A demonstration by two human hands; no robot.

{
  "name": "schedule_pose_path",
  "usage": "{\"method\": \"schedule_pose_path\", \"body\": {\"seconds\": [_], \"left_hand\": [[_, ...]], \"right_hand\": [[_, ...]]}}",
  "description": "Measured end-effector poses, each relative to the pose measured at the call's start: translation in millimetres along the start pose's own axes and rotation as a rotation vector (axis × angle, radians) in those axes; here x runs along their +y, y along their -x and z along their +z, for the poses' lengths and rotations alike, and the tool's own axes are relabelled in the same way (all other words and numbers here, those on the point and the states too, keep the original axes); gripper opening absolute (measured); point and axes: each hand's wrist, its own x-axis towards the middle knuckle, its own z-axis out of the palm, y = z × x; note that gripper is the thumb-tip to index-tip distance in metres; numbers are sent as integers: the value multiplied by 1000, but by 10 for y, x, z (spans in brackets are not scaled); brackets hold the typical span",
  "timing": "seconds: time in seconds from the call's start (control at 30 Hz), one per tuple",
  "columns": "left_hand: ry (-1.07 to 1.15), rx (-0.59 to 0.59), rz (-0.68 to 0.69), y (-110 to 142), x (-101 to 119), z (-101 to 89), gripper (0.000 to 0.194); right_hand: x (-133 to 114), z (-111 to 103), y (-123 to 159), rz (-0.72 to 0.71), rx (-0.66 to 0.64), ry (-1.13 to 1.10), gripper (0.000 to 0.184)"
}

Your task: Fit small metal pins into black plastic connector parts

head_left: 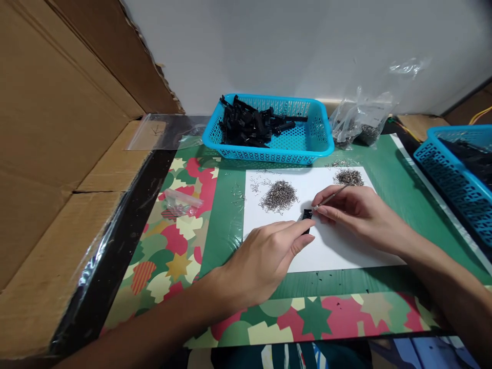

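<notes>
A black part (307, 214) lies between the left fingers (295, 229) (jutting past them).

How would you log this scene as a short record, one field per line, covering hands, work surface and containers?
Left hand: holds a small black plastic part
Right hand: holds a thin grey rod-shaped tool, tip close to the black part
Work surface: white rectangular paper sheet on a green covering
Piles: two heaps of tiny silvery metal pieces
Main container: blue perforated plastic basket holding black plastic pieces
Right edge: second blue basket, partly out of frame
</notes>
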Motion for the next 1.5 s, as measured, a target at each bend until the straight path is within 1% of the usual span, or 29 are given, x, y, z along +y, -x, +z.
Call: {"method": "schedule_pose_path", "body": {"seconds": [0.1,0.2,0.3,0.53,0.7,0.87,1.0,1.13,1.3,1.4,1.5], "left_hand": [[74,9,15,8,-38,13,36],[137,11,15,5,-60,15,45],[136,6,6,-6,-58,6,49],[185,-10,-13,1,-91,18,54],[261,5,-62,-9,-97,19,52],[340,0,-115,-34,-72,-5,47],[405,-16,-205,-53,-49,-38,42],[500,-7,-285,-82,-35,-65,43],[569,17,-289,-120,-25,-72,44],[592,22,-291,-134,-13,-76,44],[607,36,-286,-134,-5,-73,44]], "right_hand": [[14,-2,-2,14,13,3,27],[11,-15,-5,15,-3,41,29],[-7,-20,-4,13,-21,89,27],[-31,-7,-8,1,-10,102,22],[-70,11,-16,-4,22,207,17],[-112,29,-34,-7,21,231,14],[-124,34,-49,5,30,227,13],[-123,66,-62,14,51,211,12],[-85,106,-70,53,83,142,9],[-70,98,-89,92,70,89,9],[-92,81,-115,106,42,89,10]]}}
